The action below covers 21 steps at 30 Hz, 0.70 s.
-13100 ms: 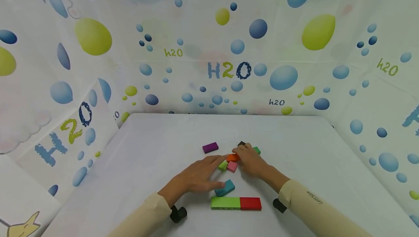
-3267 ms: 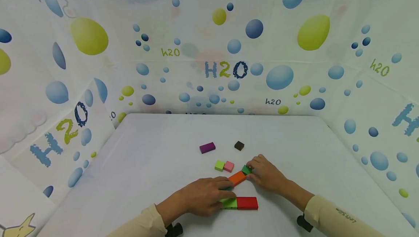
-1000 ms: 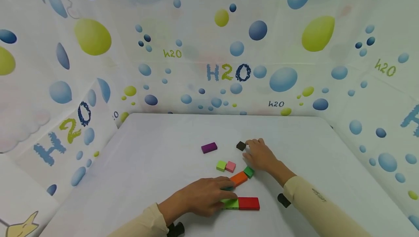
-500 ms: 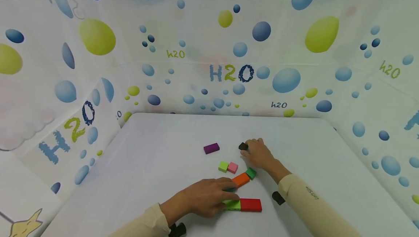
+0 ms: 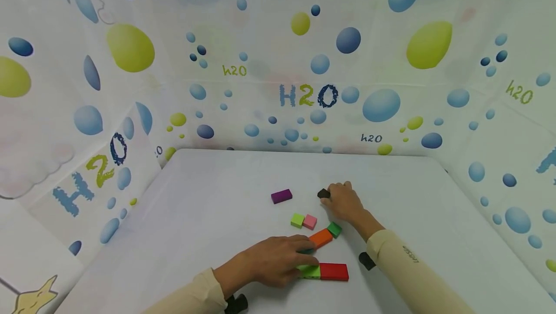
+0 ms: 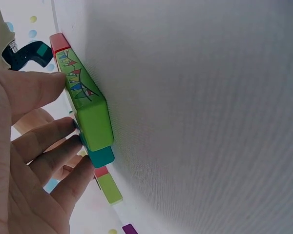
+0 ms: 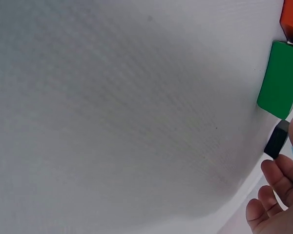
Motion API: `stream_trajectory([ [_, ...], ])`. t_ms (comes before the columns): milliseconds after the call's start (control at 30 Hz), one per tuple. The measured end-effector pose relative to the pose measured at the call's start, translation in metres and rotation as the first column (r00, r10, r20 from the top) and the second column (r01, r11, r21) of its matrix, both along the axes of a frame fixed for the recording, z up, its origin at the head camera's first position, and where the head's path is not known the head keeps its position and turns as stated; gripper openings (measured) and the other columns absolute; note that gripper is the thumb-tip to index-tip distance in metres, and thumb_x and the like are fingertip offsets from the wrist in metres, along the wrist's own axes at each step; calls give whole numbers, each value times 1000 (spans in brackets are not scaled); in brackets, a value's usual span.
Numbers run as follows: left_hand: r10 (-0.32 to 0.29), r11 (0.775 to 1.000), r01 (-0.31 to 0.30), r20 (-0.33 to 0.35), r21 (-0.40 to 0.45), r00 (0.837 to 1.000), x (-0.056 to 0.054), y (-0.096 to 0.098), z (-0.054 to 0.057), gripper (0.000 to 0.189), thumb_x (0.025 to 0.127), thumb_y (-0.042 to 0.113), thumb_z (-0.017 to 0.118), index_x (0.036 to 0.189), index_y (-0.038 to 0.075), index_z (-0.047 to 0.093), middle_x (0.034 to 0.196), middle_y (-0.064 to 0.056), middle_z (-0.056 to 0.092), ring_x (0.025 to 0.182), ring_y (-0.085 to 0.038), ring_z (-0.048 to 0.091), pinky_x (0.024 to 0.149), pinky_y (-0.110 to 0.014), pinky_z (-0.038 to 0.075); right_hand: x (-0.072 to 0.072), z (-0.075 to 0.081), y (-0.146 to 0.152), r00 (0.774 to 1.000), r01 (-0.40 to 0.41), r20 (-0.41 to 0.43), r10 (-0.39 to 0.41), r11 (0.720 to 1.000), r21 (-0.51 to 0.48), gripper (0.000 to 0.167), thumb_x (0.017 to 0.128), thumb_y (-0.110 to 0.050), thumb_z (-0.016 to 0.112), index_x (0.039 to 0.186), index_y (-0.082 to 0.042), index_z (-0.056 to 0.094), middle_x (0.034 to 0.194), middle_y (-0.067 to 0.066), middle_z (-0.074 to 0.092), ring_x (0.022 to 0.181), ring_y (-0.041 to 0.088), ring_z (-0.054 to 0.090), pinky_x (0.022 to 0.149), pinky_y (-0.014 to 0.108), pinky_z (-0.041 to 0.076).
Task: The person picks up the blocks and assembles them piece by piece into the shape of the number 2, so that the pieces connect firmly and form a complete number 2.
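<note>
In the head view my left hand (image 5: 275,261) lies over a teal block (image 5: 307,251) and a long light green block (image 5: 309,271). The left wrist view has the thumb against the printed light green block (image 6: 90,109) and extended fingertips on the teal block (image 6: 101,157), which is partly hidden. Farther off, my right hand (image 5: 345,203) pinches a small black block (image 5: 323,193) between thumb and fingers. An orange block (image 5: 321,238) reaches from the teal one to a green block (image 5: 334,229), and a red block (image 5: 334,271) adjoins the light green one.
A lime cube (image 5: 297,220) and a pink cube (image 5: 310,222) sit side by side beyond the orange block. Farther back lies a purple block (image 5: 281,196). The white table (image 5: 217,174) ends at a patterned curtain (image 5: 260,82).
Earlier, the orange and green blocks came nearer and were set beside the teal one. My right hand then left the green block, reached the black block and pinched it; my left hand stayed.
</note>
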<state>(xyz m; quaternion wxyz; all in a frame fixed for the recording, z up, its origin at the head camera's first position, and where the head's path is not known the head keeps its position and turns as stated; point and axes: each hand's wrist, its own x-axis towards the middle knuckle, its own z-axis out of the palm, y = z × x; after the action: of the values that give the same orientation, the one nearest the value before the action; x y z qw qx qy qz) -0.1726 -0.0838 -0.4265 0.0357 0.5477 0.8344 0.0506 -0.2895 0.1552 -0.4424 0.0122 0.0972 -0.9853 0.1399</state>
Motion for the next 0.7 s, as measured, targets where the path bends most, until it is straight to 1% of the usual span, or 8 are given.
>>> stream_trajectory([
  [200,-3,1000,3,-9,2,1000,-1,-2,0,42,98,22,64,140,30,60,149,2,51,137,-15,48,109,-34,46,-4,0,-4,999,15,-40,-14,999,36,38,95,-34,72,105,2,65,89,12,62,90,29,48,76,39,50],
  [300,-5,1000,5,0,3,1000,-2,-2,1,43,98,22,64,140,30,60,149,2,51,137,-14,48,109,-34,46,-6,-2,-6,999,17,-52,-14,998,54,39,94,-34,72,101,3,66,85,12,61,88,30,48,73,39,49],
  [433,-8,1000,8,12,-2,1000,-1,-2,1,43,98,22,64,140,31,60,150,2,51,137,-14,47,109,-34,47,-8,-4,-8,999,25,-47,-23,999,44,37,94,-30,72,103,4,66,87,13,62,89,30,47,74,39,48],
  [567,-3,1000,3,8,-7,1000,-1,-3,0,44,98,22,65,141,32,59,150,2,50,137,-14,47,108,-33,47,-8,-5,-8,999,27,-39,-26,1000,16,35,95,-26,71,109,5,66,91,14,63,91,29,47,75,39,48],
  [700,-3,1000,3,2,-5,1000,-2,-3,-2,44,98,22,64,140,32,59,149,3,51,137,-14,47,108,-33,47,-7,-5,-4,999,14,-48,-14,1000,-14,34,95,-24,70,112,6,67,95,15,65,92,30,47,74,39,47],
])
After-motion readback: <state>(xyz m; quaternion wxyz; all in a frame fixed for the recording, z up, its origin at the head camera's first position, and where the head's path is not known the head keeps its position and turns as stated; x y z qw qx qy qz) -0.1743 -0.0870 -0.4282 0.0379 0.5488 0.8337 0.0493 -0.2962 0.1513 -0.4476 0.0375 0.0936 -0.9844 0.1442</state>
